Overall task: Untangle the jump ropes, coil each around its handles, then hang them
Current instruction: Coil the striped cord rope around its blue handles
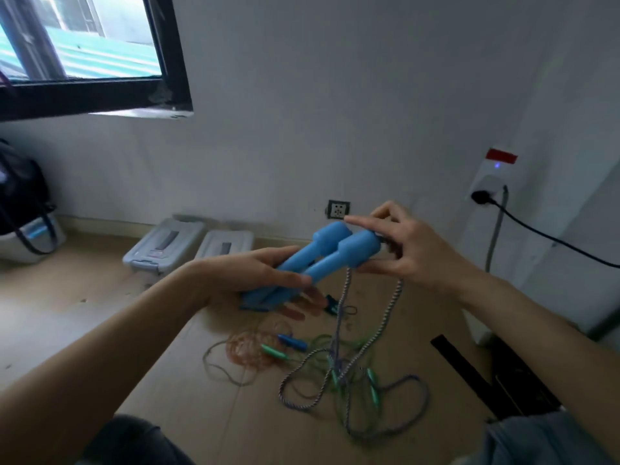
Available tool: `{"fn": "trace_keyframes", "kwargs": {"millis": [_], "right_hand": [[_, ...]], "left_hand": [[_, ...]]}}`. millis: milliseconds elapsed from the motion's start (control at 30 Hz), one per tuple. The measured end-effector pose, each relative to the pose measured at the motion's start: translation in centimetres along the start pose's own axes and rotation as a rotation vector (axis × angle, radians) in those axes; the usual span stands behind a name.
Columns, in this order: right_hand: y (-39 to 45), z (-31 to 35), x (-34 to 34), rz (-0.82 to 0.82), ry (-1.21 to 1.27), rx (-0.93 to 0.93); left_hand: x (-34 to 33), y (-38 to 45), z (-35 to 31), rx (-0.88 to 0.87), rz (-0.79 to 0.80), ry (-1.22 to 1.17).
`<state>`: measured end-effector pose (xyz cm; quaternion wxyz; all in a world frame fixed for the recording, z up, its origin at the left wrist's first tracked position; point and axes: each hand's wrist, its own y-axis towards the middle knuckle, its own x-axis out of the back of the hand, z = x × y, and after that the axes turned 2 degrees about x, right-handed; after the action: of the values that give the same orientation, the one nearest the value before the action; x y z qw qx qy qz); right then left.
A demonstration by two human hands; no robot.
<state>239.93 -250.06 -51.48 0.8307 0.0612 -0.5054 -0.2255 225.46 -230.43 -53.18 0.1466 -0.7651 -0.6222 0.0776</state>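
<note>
Two light-blue jump-rope handles (330, 253) lie side by side in the air in front of me. My left hand (265, 275) grips their lower ends from the left. My right hand (402, 250) pinches their thick upper ends, forefinger stretched over the top. A blue-and-white braided rope (344, 298) hangs from the handles in two strands down to the floor. There it mixes with a green rope with green handles (273, 352), an orange rope (248, 350) and a small dark-blue handle (292, 342) on cardboard (235, 414).
Two grey lidded plastic boxes (164, 245) stand by the wall behind the ropes. A wall socket (339, 209) is above them. A black cable (543, 233) runs from a plug at the right. A dark bag (23, 199) sits at the left under the window.
</note>
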Motion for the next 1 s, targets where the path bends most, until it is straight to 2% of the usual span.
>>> {"fn": "trace_keyframes", "kwargs": {"millis": [67,167,233,267,333,400,467,600,700,867,900,1000], "right_hand": [[-0.5,-0.2,0.1,0.069,0.13,-0.112],[-1.4,-1.0,-1.0,0.363,0.348,-0.189],[-1.9,-1.5,-2.1,0.336,0.46,-0.207],[-1.9,-1.9,-2.5,0.297,0.457,-0.215],[-1.7,-3.1,-2.8,0.227,0.258,-0.195],[-1.5,-4.1,-2.7,0.272,0.094,-0.188],[-1.6,-4.4,-2.5,0.38,0.153,-0.205],[-1.9,-4.0,-1.3,0.583,0.479,-0.319],[-1.7,-4.0,-1.2,0.44,0.495,-0.335],[-1.5,-4.3,-3.9,0.058,0.218,-0.359],[-1.7,-4.5,-4.3,-0.003,0.274,-0.408],[-2.1,-4.5,-5.1,-0.15,0.67,-0.603]], "left_hand": [[-0.3,0.0,0.2,0.008,0.095,-0.003],[-0.9,0.5,1.0,0.073,0.257,0.109],[-1.2,0.7,1.9,0.101,0.321,0.1],[-1.1,0.9,2.4,0.102,0.31,0.059],[-0.7,1.2,3.3,0.113,0.251,-0.035],[0.1,1.4,4.1,0.148,0.197,-0.055],[0.7,1.6,4.6,0.193,0.164,-0.031],[1.3,1.4,5.0,0.265,0.211,-0.013],[1.3,1.4,5.1,0.284,0.211,-0.089],[-0.6,2.2,5.5,0.278,0.045,-0.15],[-1.1,2.4,5.7,0.279,0.005,-0.156],[-2.1,2.9,6.3,0.272,-0.041,-0.194]]}}
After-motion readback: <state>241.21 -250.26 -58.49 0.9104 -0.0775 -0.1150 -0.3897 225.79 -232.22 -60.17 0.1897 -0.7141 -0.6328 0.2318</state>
